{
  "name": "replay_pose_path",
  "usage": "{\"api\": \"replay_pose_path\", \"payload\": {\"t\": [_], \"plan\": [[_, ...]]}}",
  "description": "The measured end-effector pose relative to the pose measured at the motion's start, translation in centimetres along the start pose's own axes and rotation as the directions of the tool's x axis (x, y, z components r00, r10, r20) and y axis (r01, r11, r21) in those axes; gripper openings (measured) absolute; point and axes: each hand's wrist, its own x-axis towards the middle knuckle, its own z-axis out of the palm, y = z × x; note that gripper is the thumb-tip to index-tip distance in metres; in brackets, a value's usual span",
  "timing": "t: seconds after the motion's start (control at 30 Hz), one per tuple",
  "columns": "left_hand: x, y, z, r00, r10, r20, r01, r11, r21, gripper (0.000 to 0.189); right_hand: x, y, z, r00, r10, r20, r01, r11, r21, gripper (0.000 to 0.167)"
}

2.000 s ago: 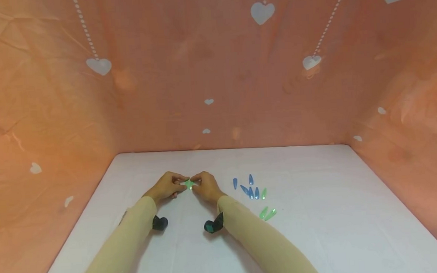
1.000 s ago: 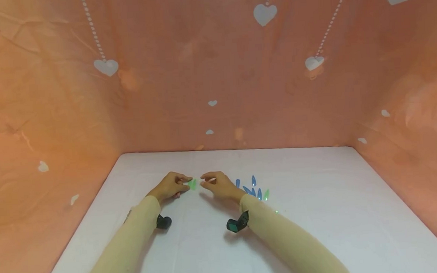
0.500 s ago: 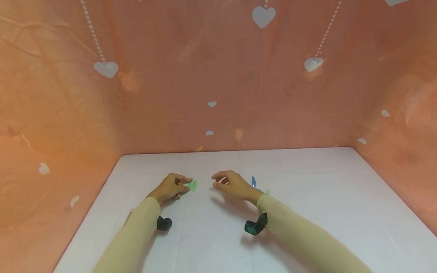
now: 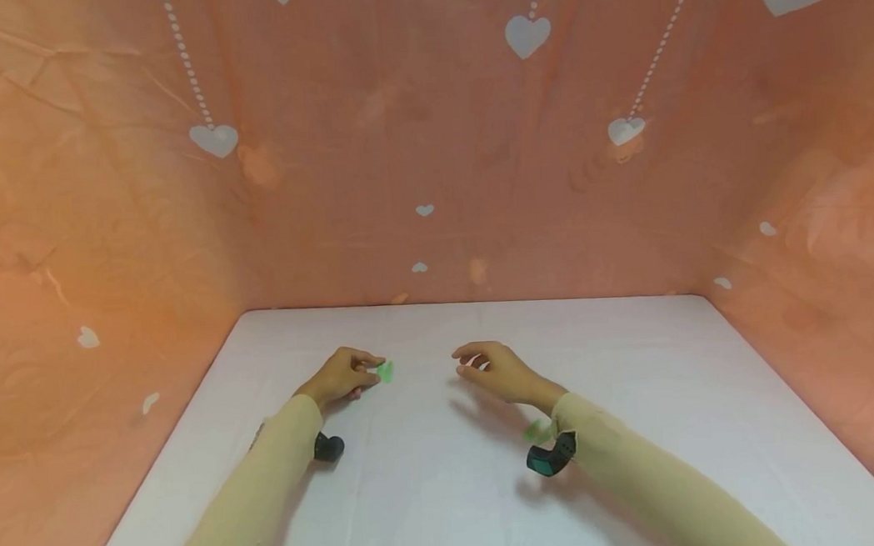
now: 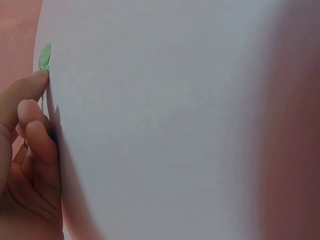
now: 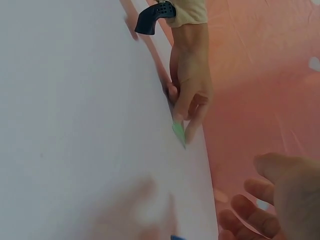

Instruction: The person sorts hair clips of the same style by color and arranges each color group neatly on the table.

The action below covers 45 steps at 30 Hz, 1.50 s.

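Observation:
My left hand (image 4: 338,373) pinches a small cluster of thin green petal-shaped pieces (image 4: 386,370) between thumb and forefinger, just above the white tabletop. In the left wrist view the cluster (image 5: 45,55) sticks out past the fingertips, its pieces overlapping. My right hand (image 4: 507,376) hovers to the right with loosely bent fingers apart and nothing seen between them. Other green pieces (image 4: 537,430) lie partly hidden beside the right wrist. The blue petal-shaped pieces are hidden behind that hand and sleeve in the head view; a sliver of one blue piece (image 6: 177,238) shows in the right wrist view.
The white table (image 4: 420,491) has rounded far corners. An orange-pink cloth (image 4: 460,163) with white hearts hangs behind it and at both sides. Black wrist cameras (image 4: 329,448) are strapped below each forearm.
My right hand has drawn away from the green cluster and moved right, over the loose pieces, covering the blue ones. The left hand keeps its pinch and has barely moved.

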Motion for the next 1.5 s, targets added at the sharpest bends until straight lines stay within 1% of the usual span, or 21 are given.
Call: {"api": "replay_pose_path", "payload": {"t": [0.2, 0.3, 0.4, 0.5, 0.67, 0.8, 0.97, 1.07, 1.17, 1.33, 1.5], "plan": [[-0.1, 0.0, 0.0, 1.000, 0.005, -0.006, -0.005, 1.000, 0.013, 0.043, -1.3, 0.6, -1.3, 1.000, 0.030, -0.002, -0.030, 1.000, -0.003, 0.032], [-0.2, 0.1, 0.0, 1.000, 0.000, -0.007, 0.000, 1.000, 0.008, 0.043, -1.8, 0.9, -1.9, 0.999, 0.031, -0.013, -0.031, 0.999, -0.019, 0.032], [-0.2, 0.2, -0.1, 1.000, 0.001, -0.001, -0.001, 1.000, 0.011, 0.043, -2.4, 1.2, -2.4, 0.999, 0.037, -0.031, -0.037, 0.999, -0.013, 0.031], [-0.1, 0.4, -0.1, 1.000, -0.013, -0.007, 0.013, 1.000, 0.006, 0.043, -3.1, 1.6, -2.8, 0.998, 0.057, -0.041, -0.057, 0.998, 0.002, 0.033], [0.2, 0.4, 0.0, 1.000, -0.028, -0.015, 0.028, 1.000, 0.005, 0.044, -4.1, 2.4, -3.5, 0.992, 0.114, -0.061, -0.113, 0.993, 0.016, 0.035], [0.1, 0.6, 0.0, 1.000, -0.025, -0.013, 0.025, 1.000, 0.014, 0.044, -4.8, 3.2, -3.9, 0.987, 0.139, -0.079, -0.139, 0.990, 0.003, 0.035], [-0.3, 1.0, 0.0, 1.000, -0.006, 0.003, 0.006, 1.000, 0.023, 0.043, -5.7, 4.2, -4.4, 0.982, 0.166, -0.095, -0.169, 0.985, -0.021, 0.035], [-0.5, 1.1, 0.0, 1.000, -0.002, 0.005, 0.002, 1.000, 0.025, 0.042, -6.1, 4.7, -4.5, 0.980, 0.171, -0.101, -0.175, 0.984, -0.032, 0.034], [-0.5, 1.1, 0.0, 1.000, -0.020, -0.010, 0.021, 1.000, 0.017, 0.043, -6.5, 5.0, -4.6, 0.976, 0.202, -0.087, -0.205, 0.979, -0.025, 0.033], [-0.3, 0.7, 0.0, 0.999, -0.029, -0.028, 0.029, 0.999, 0.023, 0.044, -7.1, 5.6, -4.3, 0.954, 0.296, -0.041, -0.298, 0.954, -0.039, 0.032], [-0.4, 0.5, 0.1, 0.999, -0.021, -0.029, 0.022, 1.000, 0.017, 0.044, -7.4, 6.2, -3.7, 0.954, 0.297, -0.028, -0.298, 0.954, -0.043, 0.032]]}}
